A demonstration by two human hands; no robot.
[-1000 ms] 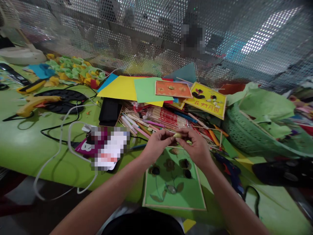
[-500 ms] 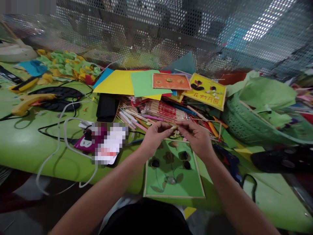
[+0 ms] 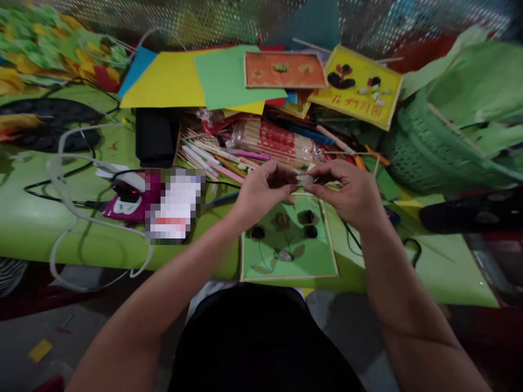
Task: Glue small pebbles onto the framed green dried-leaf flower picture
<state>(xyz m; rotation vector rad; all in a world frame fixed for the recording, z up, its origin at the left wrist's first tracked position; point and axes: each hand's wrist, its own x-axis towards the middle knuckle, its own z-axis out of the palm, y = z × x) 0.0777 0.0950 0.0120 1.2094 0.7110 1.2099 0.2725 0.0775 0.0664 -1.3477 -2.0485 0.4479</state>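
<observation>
My left hand point(image 3: 263, 191) and my right hand point(image 3: 349, 190) meet above the far edge of a green picture board. Between their fingertips is a small pale pebble point(image 3: 305, 180), pinched from both sides. Below them the framed green board point(image 3: 267, 264) lies flat on the table, with drawn stems and leaves. Dark stones point(image 3: 311, 231) and a grey pebble point(image 3: 285, 255) are set on it. My fingers partly hide its top edge.
Behind my hands lie bundled sticks point(image 3: 278, 139), pens, coloured paper point(image 3: 171, 81), an orange framed picture point(image 3: 286, 69) and a yellow one point(image 3: 357, 90). At right stands a green basket point(image 3: 420, 147). A phone point(image 3: 175, 207), purple power strip point(image 3: 131, 204) and white cable lie left.
The view has tilted down and come closer. My hands stay together over the board; the pale pebble now shows more clearly between the fingertips. The board's stones look unmoved.
</observation>
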